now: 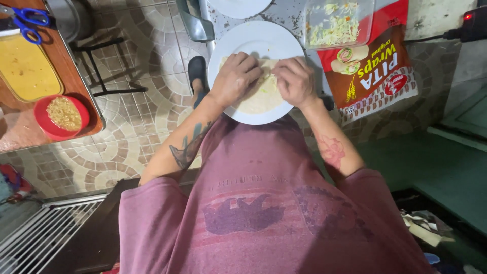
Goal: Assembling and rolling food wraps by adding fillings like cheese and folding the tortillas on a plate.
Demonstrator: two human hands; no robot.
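A pale flatbread wrap (pixel 258 101) lies on a white plate (pixel 253 38) on the counter in front of me. My left hand (pixel 234 78) presses down on the wrap's left side, fingers curled over its folded edge. My right hand (pixel 294 81) grips the wrap's right side, fingers bent onto the fold. Some pale filling shows between the two hands. Both hands touch the wrap and nearly meet at its middle.
A clear tub of shredded salad (pixel 337 23) and a red bag of wraps (pixel 373 76) lie right of the plate. A second white plate (pixel 238 6) sits behind. On the left table are a red bowl (pixel 61 116), a yellow container (pixel 25 68) and blue scissors (pixel 25 20).
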